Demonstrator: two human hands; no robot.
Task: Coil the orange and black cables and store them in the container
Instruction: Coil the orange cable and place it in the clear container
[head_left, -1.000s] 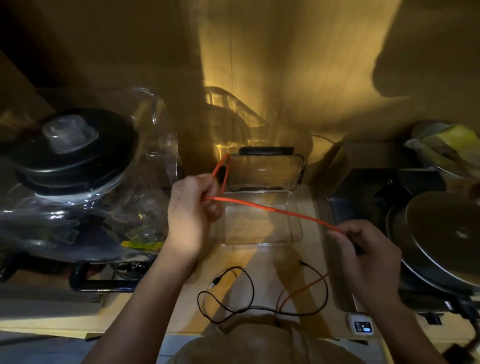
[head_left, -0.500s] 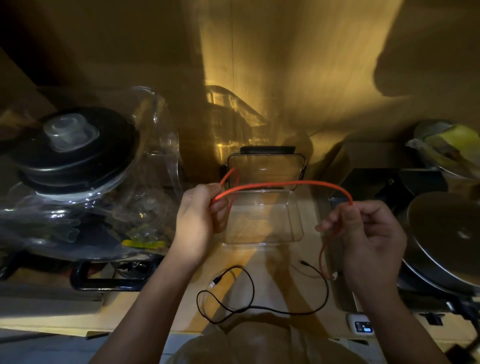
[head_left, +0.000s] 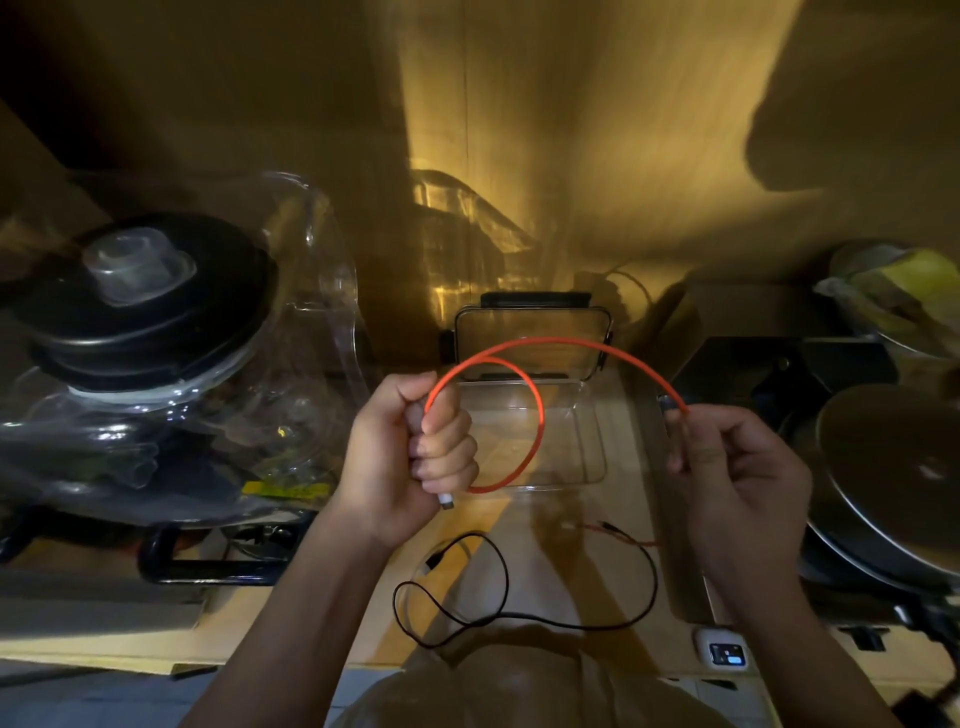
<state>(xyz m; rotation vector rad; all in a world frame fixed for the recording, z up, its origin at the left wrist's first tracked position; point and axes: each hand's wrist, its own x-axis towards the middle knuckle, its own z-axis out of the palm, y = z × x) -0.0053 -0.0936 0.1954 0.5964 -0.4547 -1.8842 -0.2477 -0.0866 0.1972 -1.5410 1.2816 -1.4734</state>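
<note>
My left hand (head_left: 415, 457) grips the orange cable (head_left: 540, 415) in a fist, one loop hanging from it and a white plug poking out below the fingers. From the fist the cable arches rightward to my right hand (head_left: 737, 478), which pinches it between thumb and fingertips. Both hands are held above the clear plastic container (head_left: 587, 431), whose lid (head_left: 530, 338) stands open at the back. The black cable (head_left: 519, 603) lies in loose curves on the wooden counter in front of the container.
A clear blender jar with a black lid (head_left: 140, 306) lies at left over a stove grate (head_left: 208, 561). Metal pans (head_left: 893, 467) crowd the right side. A small white device (head_left: 724, 647) sits near the counter's front edge. A wall rises behind.
The straight orange cable has been bent into an arch and a full loop formed at my left hand. My right hand slid along it and rose; the cable's tail lifted off the counter.
</note>
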